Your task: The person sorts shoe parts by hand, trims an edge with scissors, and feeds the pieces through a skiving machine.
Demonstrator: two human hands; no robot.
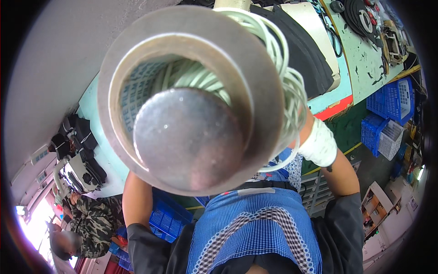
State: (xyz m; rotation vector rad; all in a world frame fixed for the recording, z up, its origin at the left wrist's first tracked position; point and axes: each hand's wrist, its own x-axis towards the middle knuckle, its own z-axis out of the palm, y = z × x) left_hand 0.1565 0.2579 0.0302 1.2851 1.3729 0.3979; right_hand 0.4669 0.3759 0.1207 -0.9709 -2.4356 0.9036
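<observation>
A large grey round-rimmed thing (191,23), like a hollow cylinder end, fills the upper middle very close up. Inside its opening are a dull shiny metal disc (187,132) and a printed inner wall (139,91). Coils of thin white cord (294,98) show through the opening and spill down the right side. My right hand (308,125), with a white cuff at the wrist, reaches behind those loops; its fingers are hidden. At the lower left my left forearm (138,194) rises behind the grey rim, which hides the whole left hand.
Black sheets (299,45) lie on the table, right of the cylinder. Scissors (336,39) and black coils (360,18) are farther right. Blue plastic baskets (392,100) stand beyond the table's right side. At the lower left a person in camouflage (98,217) works near black pieces (86,137).
</observation>
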